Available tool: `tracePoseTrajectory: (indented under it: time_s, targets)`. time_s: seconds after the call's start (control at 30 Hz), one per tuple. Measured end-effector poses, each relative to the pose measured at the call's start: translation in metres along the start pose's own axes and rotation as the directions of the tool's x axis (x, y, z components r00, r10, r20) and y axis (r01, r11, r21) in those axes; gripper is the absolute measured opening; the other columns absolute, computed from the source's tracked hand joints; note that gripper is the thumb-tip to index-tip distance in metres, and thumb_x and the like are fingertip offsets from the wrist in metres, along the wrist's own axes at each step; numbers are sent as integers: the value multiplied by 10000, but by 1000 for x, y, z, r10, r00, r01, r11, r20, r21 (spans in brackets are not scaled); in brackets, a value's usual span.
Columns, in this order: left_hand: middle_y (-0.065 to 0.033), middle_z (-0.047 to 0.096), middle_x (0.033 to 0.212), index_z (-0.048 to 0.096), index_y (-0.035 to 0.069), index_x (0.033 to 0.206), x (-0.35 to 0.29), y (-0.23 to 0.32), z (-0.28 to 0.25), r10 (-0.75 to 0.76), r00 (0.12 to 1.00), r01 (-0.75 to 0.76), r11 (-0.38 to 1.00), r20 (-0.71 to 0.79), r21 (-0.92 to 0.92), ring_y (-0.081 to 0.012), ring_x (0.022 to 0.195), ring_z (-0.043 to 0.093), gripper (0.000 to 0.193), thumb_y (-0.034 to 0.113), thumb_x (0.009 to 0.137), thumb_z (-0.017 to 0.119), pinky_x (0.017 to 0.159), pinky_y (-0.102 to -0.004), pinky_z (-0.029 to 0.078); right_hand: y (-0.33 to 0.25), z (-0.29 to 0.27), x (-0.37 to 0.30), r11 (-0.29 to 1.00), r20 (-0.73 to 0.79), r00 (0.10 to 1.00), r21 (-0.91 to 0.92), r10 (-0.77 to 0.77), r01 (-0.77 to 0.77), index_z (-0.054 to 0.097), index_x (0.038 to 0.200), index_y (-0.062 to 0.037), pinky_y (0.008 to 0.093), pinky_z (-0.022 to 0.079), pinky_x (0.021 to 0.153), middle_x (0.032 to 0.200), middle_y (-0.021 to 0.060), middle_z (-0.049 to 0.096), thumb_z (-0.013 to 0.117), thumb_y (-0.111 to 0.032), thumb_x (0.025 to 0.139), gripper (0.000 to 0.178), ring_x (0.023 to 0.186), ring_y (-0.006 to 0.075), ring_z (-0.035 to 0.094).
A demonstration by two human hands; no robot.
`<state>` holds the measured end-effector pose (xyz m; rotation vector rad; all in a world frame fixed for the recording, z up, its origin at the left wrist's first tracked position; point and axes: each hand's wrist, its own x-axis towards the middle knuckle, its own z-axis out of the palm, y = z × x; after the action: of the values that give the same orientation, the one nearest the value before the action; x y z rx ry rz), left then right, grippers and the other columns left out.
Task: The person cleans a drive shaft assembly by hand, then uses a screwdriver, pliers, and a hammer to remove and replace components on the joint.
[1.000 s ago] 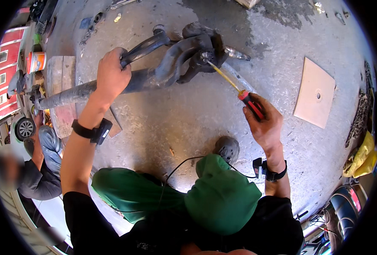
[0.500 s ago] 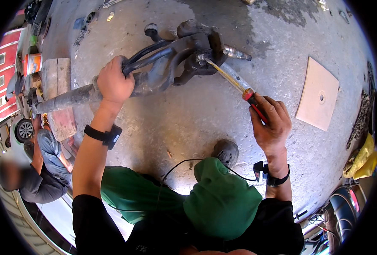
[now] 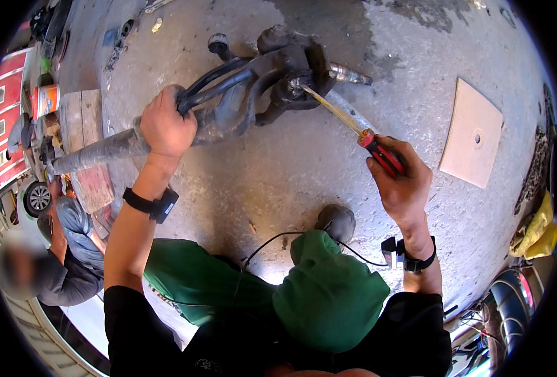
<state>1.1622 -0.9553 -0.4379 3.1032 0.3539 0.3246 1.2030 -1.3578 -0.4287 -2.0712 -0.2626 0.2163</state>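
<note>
A dark metal axle beam (image 3: 123, 146) runs from the left toward the middle, ending in a greasy steering knuckle (image 3: 291, 69) with a shiny spindle (image 3: 349, 74) pointing right. My left hand (image 3: 170, 120) is closed around a black curved bar (image 3: 223, 83) beside the beam, just left of the knuckle. In my right hand (image 3: 404, 182) is a screwdriver (image 3: 365, 136) with a red and black handle and a long yellowish shaft. Its tip touches the knuckle's near side at a small greasy joint; the exact contact is too small to make out.
Wooden blocks (image 3: 82, 129) lie beneath the beam at left. Beyond them a co-worker (image 3: 71, 264) sits near a car wheel (image 3: 38, 198) and an orange-white bucket (image 3: 46, 100). A square board with a hole (image 3: 472, 135) lies on the floor at right, with a yellow cloth (image 3: 535, 232) nearer.
My right hand has shifted on the screwdriver handle, with the fingers now more curled and the palm behind its end. The tip stays at the knuckle, and my left hand keeps its hold.
</note>
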Motion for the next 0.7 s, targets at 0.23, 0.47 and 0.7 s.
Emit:
tracePoseTrajectory:
  time_s: [0.23, 0.47, 0.7]
  targets:
    - [-119, 688, 897, 643, 128, 1028, -3, -2, 0, 21, 1000, -21, 999, 1, -39, -372, 861, 657, 336, 86, 699, 696, 746, -469, 512, 11, 5, 13, 999, -2, 1000, -40, -27, 27, 701, 1123, -51, 279, 557, 786, 1060, 97, 745, 792, 14, 801, 340, 888, 145, 700]
    - [-121, 689, 913, 645, 117, 1035, -2, -1, -3, 27, 999, -27, 999, -22, -21, -372, 867, 656, 370, 65, 675, 709, 764, -468, 509, 21, -8, 6, 978, -76, 979, -103, -189, 181, 740, 1048, -59, 301, 558, 729, 1011, 119, 731, 796, 83, 730, 353, 845, 243, 708]
    - [-123, 690, 932, 647, 118, 1054, -3, -4, 0, 34, 999, -35, 998, -15, -49, -374, 894, 654, 406, 66, 657, 719, 777, -463, 511, 23, -6, 6, 988, -60, 988, -58, -145, 141, 736, 1053, -51, 299, 570, 755, 1027, 124, 732, 812, 64, 733, 348, 861, 233, 715]
